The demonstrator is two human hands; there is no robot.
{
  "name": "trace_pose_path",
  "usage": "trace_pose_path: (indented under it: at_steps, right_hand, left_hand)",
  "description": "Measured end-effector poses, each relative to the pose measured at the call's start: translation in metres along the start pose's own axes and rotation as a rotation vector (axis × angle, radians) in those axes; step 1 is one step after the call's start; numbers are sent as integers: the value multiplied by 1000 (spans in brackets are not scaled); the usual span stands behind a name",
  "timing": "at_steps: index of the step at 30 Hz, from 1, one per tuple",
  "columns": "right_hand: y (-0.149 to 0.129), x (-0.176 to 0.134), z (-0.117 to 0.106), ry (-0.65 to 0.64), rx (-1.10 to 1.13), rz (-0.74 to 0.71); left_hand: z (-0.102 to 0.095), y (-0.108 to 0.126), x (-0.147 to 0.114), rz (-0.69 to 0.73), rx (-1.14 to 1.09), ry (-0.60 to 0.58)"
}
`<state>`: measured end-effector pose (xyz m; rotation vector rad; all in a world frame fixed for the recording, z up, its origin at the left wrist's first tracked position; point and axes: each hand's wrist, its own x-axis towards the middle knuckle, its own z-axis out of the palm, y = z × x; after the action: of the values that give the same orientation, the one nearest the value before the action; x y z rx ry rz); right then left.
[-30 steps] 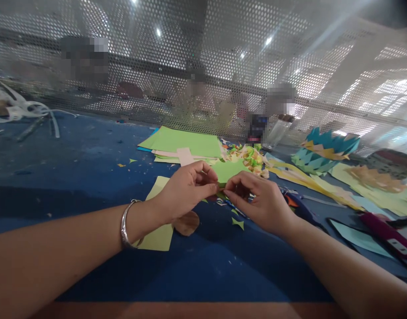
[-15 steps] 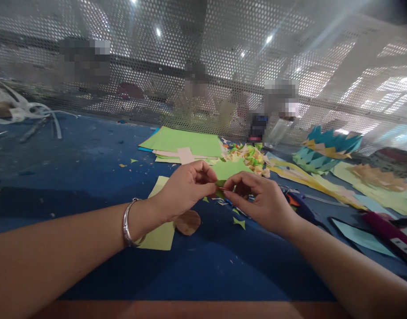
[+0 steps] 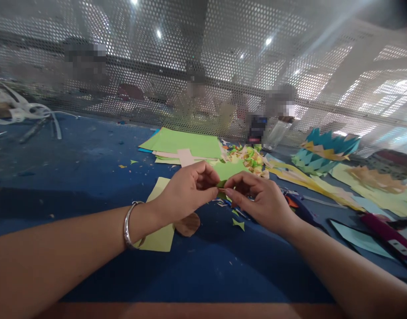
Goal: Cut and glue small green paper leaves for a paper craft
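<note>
Both hands meet over the middle of the blue table. My left hand, with a silver bangle at its wrist, pinches one side of a small piece of green paper. From the other side, my right hand pinches the same piece with thumb and fingers; most of it is hidden by the fingertips. Under my left wrist lies a pale yellow-green sheet, with a round brown disc at its right edge. A star-like green scrap lies below my right hand.
Behind the hands are a stack of green sheets and a heap of curled paper scraps. To the right stand a blue-green zigzag paper ring and a magenta tool. White strips lie far left. A perforated screen closes the back.
The hands stay together at nearly the same spot. Less of the green piece shows between the fingertips now, and the fingers have shifted slightly on it.
</note>
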<state>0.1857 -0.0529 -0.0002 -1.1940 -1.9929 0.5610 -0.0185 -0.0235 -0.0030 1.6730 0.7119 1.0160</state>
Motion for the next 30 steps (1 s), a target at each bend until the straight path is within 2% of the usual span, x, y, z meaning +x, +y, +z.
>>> trace_pose_path:
  at_steps: [4,10,15,20,24,30]
  right_hand:
    - [0,-1,1,3,-1,-5]
    - [-1,-1,2,-36,35,-20]
    - [-1,-2,4,-43,5,-49]
    - [0,-1,5,-35,5,-52]
    - [2,0,4,20,41,-13]
    - [6,3,4,20,145,73]
  left_hand:
    - [1,0,0,-5,7,10]
    - [1,-3,1,-116,-66,25]
    - [3,-7,1,-152,-116,48]
    - [3,-8,2,-121,-129,83]
    - [2,-5,2,-98,-139,116]
    - [2,-4,0,-55,-76,87]
